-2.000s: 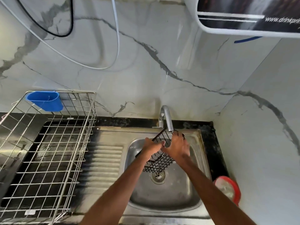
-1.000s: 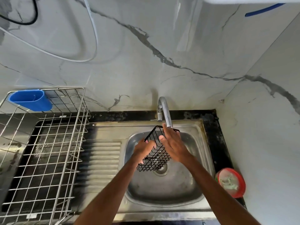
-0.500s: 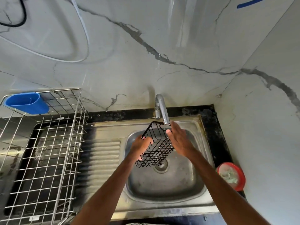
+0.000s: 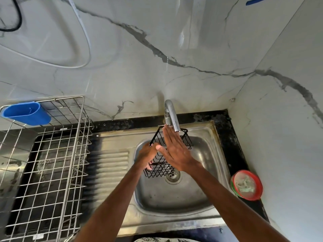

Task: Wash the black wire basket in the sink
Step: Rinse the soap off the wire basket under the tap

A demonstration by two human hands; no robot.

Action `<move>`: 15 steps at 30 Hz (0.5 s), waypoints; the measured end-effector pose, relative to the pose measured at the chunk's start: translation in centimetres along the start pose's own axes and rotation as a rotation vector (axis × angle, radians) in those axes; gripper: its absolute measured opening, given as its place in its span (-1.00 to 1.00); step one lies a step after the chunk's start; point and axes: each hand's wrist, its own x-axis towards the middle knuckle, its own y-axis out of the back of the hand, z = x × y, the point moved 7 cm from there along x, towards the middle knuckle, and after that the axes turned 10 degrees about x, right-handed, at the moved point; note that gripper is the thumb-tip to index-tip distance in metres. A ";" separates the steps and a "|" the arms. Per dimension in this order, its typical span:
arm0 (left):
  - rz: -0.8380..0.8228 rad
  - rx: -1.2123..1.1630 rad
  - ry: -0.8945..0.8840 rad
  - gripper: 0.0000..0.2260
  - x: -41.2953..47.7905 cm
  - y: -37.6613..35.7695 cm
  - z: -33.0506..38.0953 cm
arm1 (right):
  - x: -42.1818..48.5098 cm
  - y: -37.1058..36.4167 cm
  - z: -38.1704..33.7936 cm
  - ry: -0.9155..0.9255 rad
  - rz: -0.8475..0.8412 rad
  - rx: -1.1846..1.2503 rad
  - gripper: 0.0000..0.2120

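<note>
The black wire basket (image 4: 161, 169) hangs tilted over the steel sink (image 4: 176, 198), just under the spout of the chrome tap (image 4: 172, 117). My left hand (image 4: 147, 155) grips the basket's left side, thumb over the rim. With straight fingers pointing toward the tap, my right hand (image 4: 174, 151) lies flat on the basket's upper side and hides much of the mesh. The drain (image 4: 173, 175) shows just below the basket. Whether water runs from the tap cannot be told.
A steel wire dish rack (image 4: 52, 154) with a blue plastic cup (image 4: 26, 113) hooked on its far corner fills the counter on the left. A red dish (image 4: 247, 185) with soap scraps sits right of the sink. Marble walls close the back and right.
My right hand has gone from curled on the basket's top rim to flat with straight fingers across it. The basket has tilted and turned, and the view has dropped a little.
</note>
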 end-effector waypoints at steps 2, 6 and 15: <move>0.009 -0.043 0.043 -0.82 0.6 0.3 -0.6 | -0.7 0.0 1.3 -0.046 0.003 0.012 -0.24; -0.002 -0.068 0.105 -0.84 0.8 0.2 -1.3 | -2.3 -0.7 2.1 -0.187 -0.004 0.048 -0.22; -0.127 -0.130 0.242 -0.40 -0.5 -0.6 -1.6 | -3.9 -0.4 4.1 -0.053 -0.004 0.014 -0.37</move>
